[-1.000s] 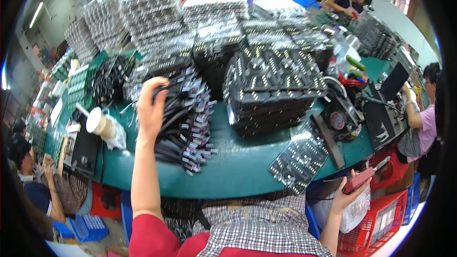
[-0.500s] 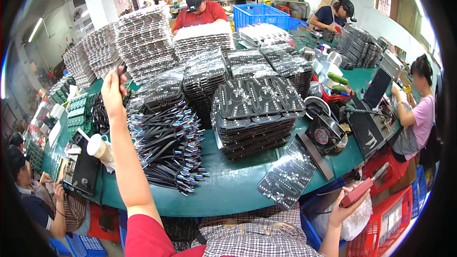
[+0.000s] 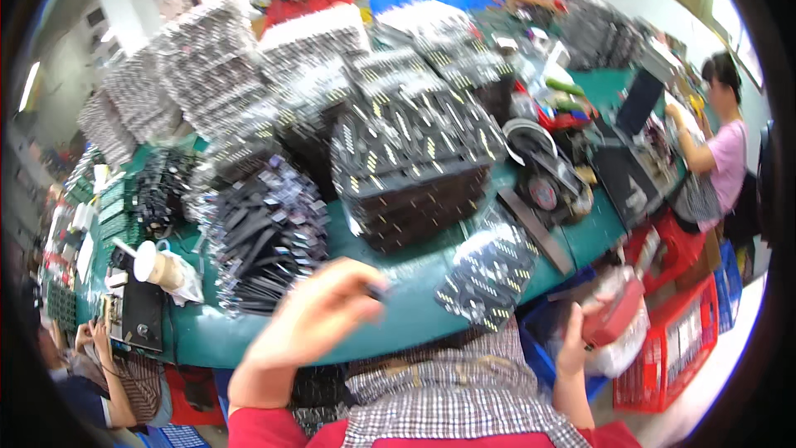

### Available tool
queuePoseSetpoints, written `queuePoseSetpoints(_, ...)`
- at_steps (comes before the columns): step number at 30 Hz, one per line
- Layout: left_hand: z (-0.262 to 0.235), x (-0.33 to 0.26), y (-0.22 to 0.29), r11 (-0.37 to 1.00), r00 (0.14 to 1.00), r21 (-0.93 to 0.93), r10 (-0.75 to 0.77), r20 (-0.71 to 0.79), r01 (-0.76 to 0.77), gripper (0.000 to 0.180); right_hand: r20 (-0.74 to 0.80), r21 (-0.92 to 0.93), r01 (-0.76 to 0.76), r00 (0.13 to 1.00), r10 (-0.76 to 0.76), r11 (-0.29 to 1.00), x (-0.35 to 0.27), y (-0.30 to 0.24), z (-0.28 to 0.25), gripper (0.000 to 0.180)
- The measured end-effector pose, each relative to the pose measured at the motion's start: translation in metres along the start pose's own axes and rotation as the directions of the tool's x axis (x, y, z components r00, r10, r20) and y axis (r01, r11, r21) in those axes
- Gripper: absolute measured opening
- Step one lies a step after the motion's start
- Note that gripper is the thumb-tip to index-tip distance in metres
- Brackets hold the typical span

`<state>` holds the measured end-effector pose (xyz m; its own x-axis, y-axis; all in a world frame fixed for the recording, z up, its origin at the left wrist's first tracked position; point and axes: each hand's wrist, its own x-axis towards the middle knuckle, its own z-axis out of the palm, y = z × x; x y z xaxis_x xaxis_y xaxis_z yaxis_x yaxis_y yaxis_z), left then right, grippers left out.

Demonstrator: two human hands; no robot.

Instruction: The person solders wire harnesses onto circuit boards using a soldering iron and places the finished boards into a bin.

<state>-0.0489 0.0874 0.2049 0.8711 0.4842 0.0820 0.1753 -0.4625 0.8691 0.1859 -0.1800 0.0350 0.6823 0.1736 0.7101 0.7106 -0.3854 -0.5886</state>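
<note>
Beneath the right hand, clutching a red tool, a blue bin holds a bag, left hand pinching a black piece!

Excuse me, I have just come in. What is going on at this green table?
A person is working here with both hands. The left hand, near the front of the green table, pinches a small dark piece, too blurred to identify. The right hand holds a red-handled tool off to the right. A pile of black cables lies beside a tall stack of black boards. One loose board lies near the front edge.
</note>
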Motion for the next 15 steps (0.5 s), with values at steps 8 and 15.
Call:
queuePoseSetpoints(8,0.158,0.036,-0.044,0.501,0.829,-0.713,-0.017,0.558,0.490,0.015,0.639,0.577,-0.670,0.727,0.253,0.468,0.003,-0.075,0.020,0.045)
queuePoseSetpoints(15,0.171,0.033,-0.045,0.491,0.860,-0.741,-0.034,0.509,0.458,0.014,0.638,0.645,-0.678,0.732,0.240,0.351,0.001,-0.067,0.015,0.054)
